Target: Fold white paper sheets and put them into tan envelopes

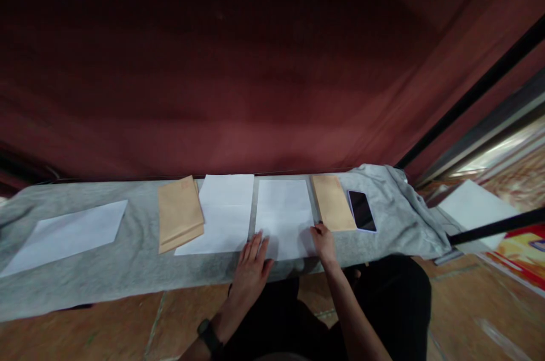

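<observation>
A white sheet of paper (284, 210) lies upright before me on the grey cloth, with a faint crease across it. My left hand (252, 270) rests flat with fingers stretched at the sheet's lower left edge. At its right edge, my right hand (324, 244) has curled fingers pinched at the paper; a small dark spot by the fingertips is too small to make out. Just right of that hand are brown envelopes (334, 202). Left of the sheet lies more white paper (227, 210), partly covered by other brown envelopes (179, 210).
A phone (361, 210) with a dark screen lies right of the envelopes. Another white sheet (68, 236) is at the far left. The grey cloth (140, 270) covers a narrow bench against a dark red panel (255, 94). Black metal bars (481, 80) stand at the right.
</observation>
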The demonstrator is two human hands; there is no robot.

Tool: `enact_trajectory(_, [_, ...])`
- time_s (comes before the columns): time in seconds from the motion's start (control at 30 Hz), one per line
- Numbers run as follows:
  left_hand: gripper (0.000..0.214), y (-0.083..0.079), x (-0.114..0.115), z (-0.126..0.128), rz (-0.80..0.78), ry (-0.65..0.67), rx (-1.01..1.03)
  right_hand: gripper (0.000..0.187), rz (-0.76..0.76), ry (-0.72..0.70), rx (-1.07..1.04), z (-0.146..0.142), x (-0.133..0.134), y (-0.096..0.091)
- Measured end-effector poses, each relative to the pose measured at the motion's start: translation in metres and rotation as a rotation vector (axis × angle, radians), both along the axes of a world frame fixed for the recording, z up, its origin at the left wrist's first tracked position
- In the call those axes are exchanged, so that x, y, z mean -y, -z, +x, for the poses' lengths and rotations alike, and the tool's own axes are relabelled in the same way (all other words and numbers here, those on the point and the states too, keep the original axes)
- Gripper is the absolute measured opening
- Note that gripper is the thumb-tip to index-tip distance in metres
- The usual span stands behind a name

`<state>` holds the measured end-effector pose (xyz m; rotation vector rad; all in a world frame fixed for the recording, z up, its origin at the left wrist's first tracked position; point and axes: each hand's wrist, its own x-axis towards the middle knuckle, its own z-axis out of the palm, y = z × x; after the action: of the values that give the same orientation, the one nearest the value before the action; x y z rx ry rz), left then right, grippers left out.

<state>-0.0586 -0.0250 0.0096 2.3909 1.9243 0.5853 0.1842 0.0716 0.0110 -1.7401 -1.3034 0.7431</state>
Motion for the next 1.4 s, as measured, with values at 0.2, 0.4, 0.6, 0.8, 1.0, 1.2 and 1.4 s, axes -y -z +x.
enact_trajectory(0.2, [0.044,0.009,-0.007,0.015,-0.008,-0.016,-0.057,0.025,-0.001,0.0,0.087,0.002,-0.002,-0.005])
enact_trajectory(0.4, [0.047,0.011,-0.006,0.015,-0.028,-0.025,-0.126,0.032,-0.009,-0.024,0.298,-0.004,0.016,0.0])
enact_trajectory(0.6, [0.051,0.016,-0.009,0.019,-0.028,-0.078,-0.141,0.038,0.013,-0.093,0.35,-0.004,0.02,0.005])
enact_trajectory(0.8, [0.059,0.024,-0.011,0.015,-0.052,-0.104,-0.192,0.039,0.032,-0.138,0.351,-0.006,0.019,0.006])
enact_trajectory(1.0, [0.069,0.013,-0.015,0.016,-0.023,-0.101,-0.203,0.038,0.035,-0.09,0.593,-0.015,0.028,-0.002])
enact_trajectory(1.2, [0.058,-0.008,-0.054,0.052,-0.012,-0.03,-0.081,0.041,0.23,-0.165,0.568,-0.03,0.031,-0.021])
enact_trajectory(1.4, [0.06,-0.005,-0.133,0.063,-0.097,0.07,-0.042,0.048,0.295,-0.424,0.311,-0.057,-0.013,-0.015])
